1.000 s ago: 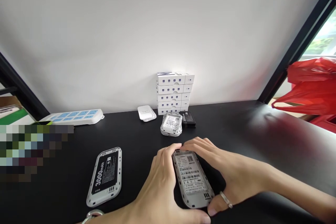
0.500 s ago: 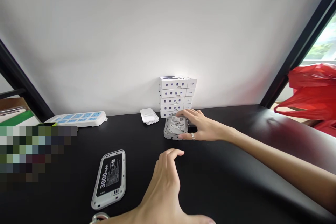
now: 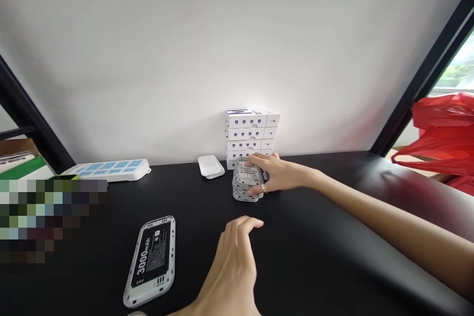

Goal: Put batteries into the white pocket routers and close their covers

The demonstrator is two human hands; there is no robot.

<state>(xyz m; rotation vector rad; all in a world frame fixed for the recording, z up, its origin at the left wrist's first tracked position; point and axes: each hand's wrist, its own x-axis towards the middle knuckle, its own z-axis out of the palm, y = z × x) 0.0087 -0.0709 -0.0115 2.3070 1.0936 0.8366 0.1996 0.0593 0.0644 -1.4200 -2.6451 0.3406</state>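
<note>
The right hand (image 3: pixel 276 175) closes over a stack of gray devices (image 3: pixel 247 185) on the worktop (image 3: pixel 314 242), while the empty, loosely open left hand (image 3: pixel 235 256) rests beside a 3000mAh device (image 3: pixel 150 261).

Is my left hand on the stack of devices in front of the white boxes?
No, the left hand is apart from the stack of devices, and only the right hand touches it.
</note>
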